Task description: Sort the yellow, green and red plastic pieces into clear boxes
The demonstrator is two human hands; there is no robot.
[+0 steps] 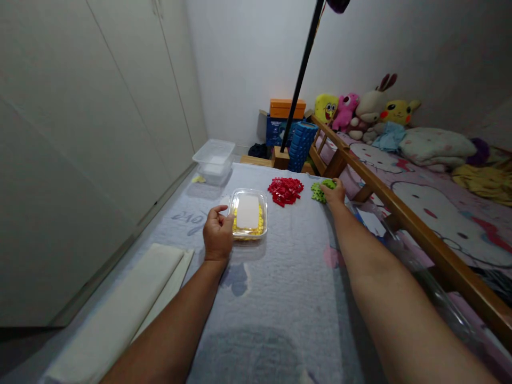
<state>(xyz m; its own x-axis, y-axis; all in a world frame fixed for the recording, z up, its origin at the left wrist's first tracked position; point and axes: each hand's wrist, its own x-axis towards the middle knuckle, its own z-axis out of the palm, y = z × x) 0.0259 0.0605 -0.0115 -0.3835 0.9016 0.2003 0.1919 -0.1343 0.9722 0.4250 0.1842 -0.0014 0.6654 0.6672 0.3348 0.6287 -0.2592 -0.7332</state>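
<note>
My left hand rests on the grey blanket with its fingers curled against the near left edge of a clear plastic container. The container holds yellow bricks, and a white sheet lies over them. Beyond it sits a heap of red bricks. My right hand reaches far forward and is closed over a pile of green bricks, gripping some of them.
A stack of clear empty containers stands at the far left of the blanket. Folded white cloth lies at the near left. A wooden bed rail runs along the right, with plush toys behind. A black pole rises ahead.
</note>
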